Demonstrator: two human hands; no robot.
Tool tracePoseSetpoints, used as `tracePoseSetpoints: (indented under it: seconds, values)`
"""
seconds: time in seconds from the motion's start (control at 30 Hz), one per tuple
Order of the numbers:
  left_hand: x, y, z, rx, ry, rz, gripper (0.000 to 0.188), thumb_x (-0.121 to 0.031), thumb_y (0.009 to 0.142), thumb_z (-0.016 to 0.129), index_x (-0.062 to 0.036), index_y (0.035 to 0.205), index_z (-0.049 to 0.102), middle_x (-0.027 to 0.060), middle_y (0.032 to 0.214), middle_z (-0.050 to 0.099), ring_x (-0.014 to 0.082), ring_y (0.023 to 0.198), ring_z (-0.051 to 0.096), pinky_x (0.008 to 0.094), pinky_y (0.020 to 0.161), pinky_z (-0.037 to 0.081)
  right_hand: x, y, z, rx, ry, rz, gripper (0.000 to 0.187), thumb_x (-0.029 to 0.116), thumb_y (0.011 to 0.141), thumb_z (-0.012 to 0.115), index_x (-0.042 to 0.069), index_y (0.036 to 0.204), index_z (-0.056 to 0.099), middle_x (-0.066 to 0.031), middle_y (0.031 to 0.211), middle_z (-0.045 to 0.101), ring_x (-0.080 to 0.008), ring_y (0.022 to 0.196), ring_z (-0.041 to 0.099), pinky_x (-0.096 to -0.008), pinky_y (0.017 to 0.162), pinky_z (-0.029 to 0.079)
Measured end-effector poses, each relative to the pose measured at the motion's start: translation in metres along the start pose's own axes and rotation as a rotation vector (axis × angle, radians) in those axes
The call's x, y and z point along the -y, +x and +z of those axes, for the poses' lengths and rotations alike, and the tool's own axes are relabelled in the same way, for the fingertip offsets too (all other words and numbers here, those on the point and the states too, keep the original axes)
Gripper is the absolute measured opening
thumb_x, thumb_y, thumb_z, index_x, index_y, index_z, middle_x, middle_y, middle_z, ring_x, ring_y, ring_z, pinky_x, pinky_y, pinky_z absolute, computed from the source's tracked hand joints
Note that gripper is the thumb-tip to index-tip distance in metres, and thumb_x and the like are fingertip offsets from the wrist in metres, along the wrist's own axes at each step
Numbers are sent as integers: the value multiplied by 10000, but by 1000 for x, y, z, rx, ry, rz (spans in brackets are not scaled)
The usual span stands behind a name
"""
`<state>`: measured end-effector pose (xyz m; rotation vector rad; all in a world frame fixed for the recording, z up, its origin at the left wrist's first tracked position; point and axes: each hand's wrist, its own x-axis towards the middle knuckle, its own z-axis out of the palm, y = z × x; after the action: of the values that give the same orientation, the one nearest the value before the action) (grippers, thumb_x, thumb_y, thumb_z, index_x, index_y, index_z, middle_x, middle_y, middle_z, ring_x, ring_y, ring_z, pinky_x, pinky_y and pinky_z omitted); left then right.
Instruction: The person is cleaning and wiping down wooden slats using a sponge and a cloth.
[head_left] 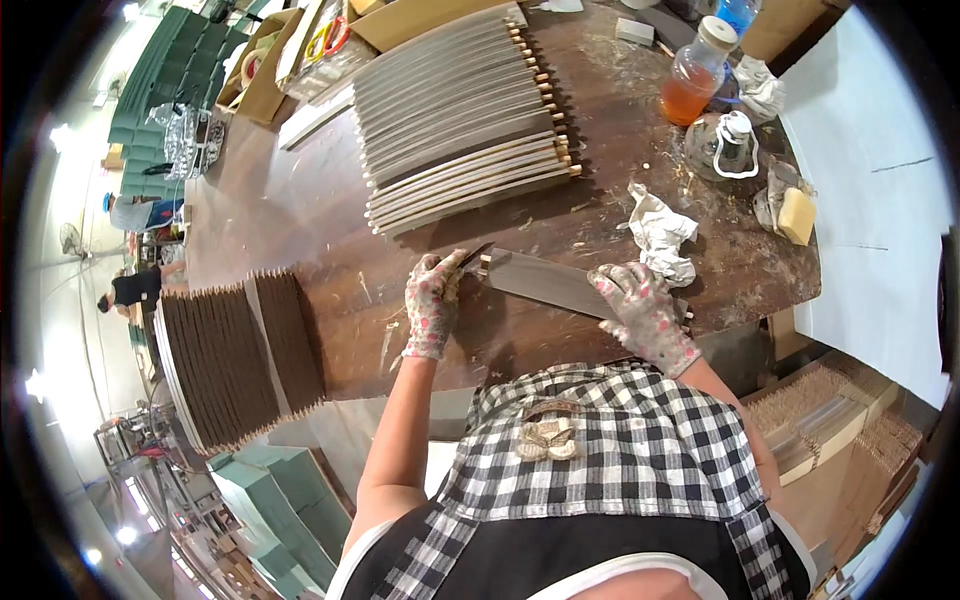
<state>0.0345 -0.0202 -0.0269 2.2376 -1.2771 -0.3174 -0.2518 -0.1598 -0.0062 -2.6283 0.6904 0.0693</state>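
Observation:
My left hand [432, 303], in a patterned work glove, is closed round a thin dark pointed tool [477, 254]; its exact kind I cannot make out. Its tip points away to the right, close above the left end of a flat grey-brown slat [545, 281] with a small pale peg at that end. My right hand [645, 312], gloved the same way, grips the slat's right part, fingers over its upper face. Beyond both hands lies a row of similar slats [455, 120] side by side, with pale pegs at their ends.
A crumpled white cloth [662, 235] lies beyond my right hand. Farther right stand a bottle of orange liquid [692, 82], a glass jar [722, 148] and a yellow sponge-like block [797, 216]. A banded slat stack [240, 350] sits left on the brown table [270, 215]. Two people are far left.

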Motion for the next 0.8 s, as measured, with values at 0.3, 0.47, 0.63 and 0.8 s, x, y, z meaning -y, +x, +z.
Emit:
tracePoseSetpoints:
  seconds: [0.3, 0.47, 0.63, 0.8]
  values:
    - [9, 18, 5, 55, 154, 253, 258, -82, 774, 617, -172, 992, 720, 107, 788, 602, 307, 761, 585, 408, 658, 488, 3, 2, -1, -9, -20, 39, 695, 163, 680, 766, 157, 1323, 503, -102, 1283, 524, -338, 1174, 454, -455, 1043, 362]
    - [13, 24, 2, 123, 176, 315, 264, -78, 769, 619, -183, 988, 720, 104, 791, 596, 304, 785, 580, 411, 666, 489, 5, -2, 2, 7, -16, 114, 656, 185, 719, 753, 180, 1325, 502, -75, 1306, 516, -321, 1225, 432, -435, 1080, 327]
    - [19, 35, 2, 167, 201, 398, 311, -79, 749, 619, -215, 1012, 715, 114, 899, 602, 314, 867, 578, 409, 722, 502, 1, -1, 5, 1, -19, 118, 673, 163, 713, 755, 184, 1334, 497, -73, 1324, 509, -334, 1243, 426, -433, 1089, 324]
    - [21, 46, -2, 256, 197, 419, 335, -59, 754, 598, -226, 1021, 713, 120, 931, 605, 313, 872, 584, 417, 740, 509, 6, 0, 5, 11, 21, 184, 700, 131, 691, 768, 193, 1334, 500, -75, 1328, 509, -346, 1252, 418, -448, 1091, 319]
